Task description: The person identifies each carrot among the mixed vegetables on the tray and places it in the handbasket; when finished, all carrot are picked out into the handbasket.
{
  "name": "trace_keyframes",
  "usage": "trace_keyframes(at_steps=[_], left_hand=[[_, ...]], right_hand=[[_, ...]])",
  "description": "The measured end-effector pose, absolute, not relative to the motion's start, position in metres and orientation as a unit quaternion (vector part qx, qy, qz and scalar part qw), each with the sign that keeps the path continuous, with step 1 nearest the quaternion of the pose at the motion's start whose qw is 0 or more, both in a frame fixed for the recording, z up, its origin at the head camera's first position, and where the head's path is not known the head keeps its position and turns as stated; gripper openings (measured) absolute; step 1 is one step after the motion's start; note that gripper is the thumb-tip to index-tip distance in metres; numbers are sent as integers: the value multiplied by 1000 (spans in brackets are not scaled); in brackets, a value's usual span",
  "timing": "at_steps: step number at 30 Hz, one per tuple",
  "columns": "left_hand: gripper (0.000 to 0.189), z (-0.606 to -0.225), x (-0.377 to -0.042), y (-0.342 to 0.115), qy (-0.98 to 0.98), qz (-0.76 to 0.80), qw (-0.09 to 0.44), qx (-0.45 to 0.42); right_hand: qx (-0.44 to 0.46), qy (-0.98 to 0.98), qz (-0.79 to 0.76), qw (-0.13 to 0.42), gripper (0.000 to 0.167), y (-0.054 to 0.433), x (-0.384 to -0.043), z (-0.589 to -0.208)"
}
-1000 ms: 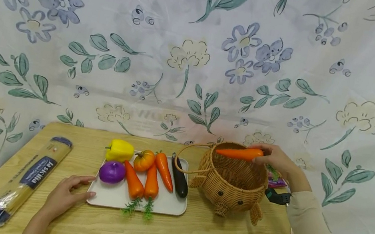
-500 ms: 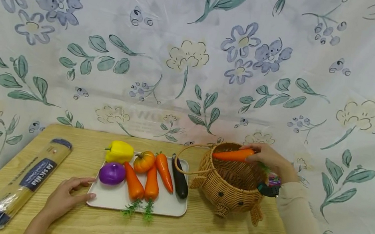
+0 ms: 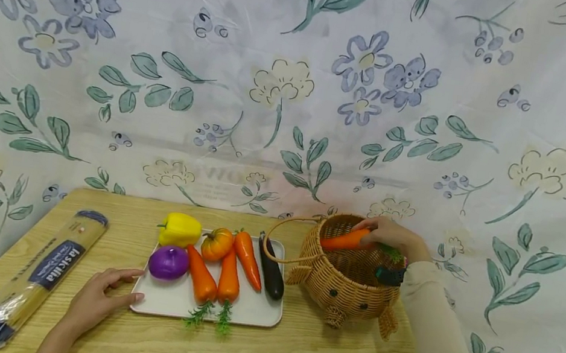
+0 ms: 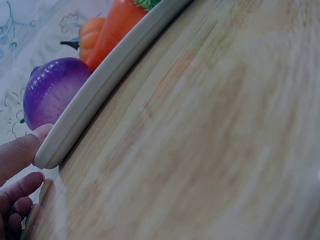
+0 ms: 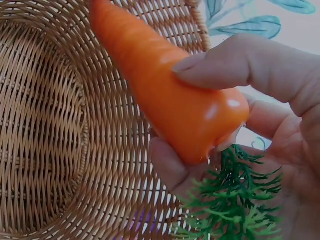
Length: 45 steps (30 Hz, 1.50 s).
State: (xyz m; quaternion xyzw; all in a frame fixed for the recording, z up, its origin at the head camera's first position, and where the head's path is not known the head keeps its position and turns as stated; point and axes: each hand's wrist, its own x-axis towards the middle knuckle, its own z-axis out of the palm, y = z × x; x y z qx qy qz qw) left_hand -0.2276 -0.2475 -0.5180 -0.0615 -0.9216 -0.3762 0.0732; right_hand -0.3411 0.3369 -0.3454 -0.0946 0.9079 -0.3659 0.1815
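Observation:
My right hand [image 3: 392, 234] grips an orange toy carrot [image 3: 342, 240] by its thick end, inside the mouth of a wicker basket [image 3: 319, 279] with a pig's face. In the right wrist view, the thumb presses on the carrot [image 5: 155, 85], fingers lie beneath it, and its green leafy top [image 5: 235, 200] hangs over the palm. My left hand [image 3: 97, 295] touches the left edge of a white tray [image 3: 160, 298] with thumb and fingertip spread apart. Nearest to it is a purple onion [image 3: 169, 263]; two more carrots [image 3: 202, 274] lie beside that.
The tray also bears a yellow bell pepper [image 3: 180, 229], a small pumpkin [image 3: 218, 244], an orange-red chili pepper [image 3: 248, 260] and an eggplant [image 3: 271, 269]. The basket's handle [image 3: 279, 237] leans over the tray's right end. A spaghetti pack [image 3: 44, 269] lies left; a patterned cloth hangs behind.
My right hand has moved left and down with the carrot, which now sits lower in the basket's mouth with its tip near the left wall. My left hand stays at the tray.

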Motion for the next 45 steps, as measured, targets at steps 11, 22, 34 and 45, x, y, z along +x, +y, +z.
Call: trace_keyframes(at_steps=[11,22,34,45], left_hand=[[47,-522,-226,-246,-920,-378,83,-60],[47,-524,-229,-244,-921,-375,82,-64],[46,-523,-230,-242,-920,-377,87,-63],[48,-520,-230,-247,-927,-364,77,-54]], right_hand=[[-93,908,-360,194,50,332,-355,-357],[-103,915,-328,210,43,340,-363,-375],[-84,937,-235,243,21,331,-366,-385],[-87,947,-170,257,29,325,-370,-398]])
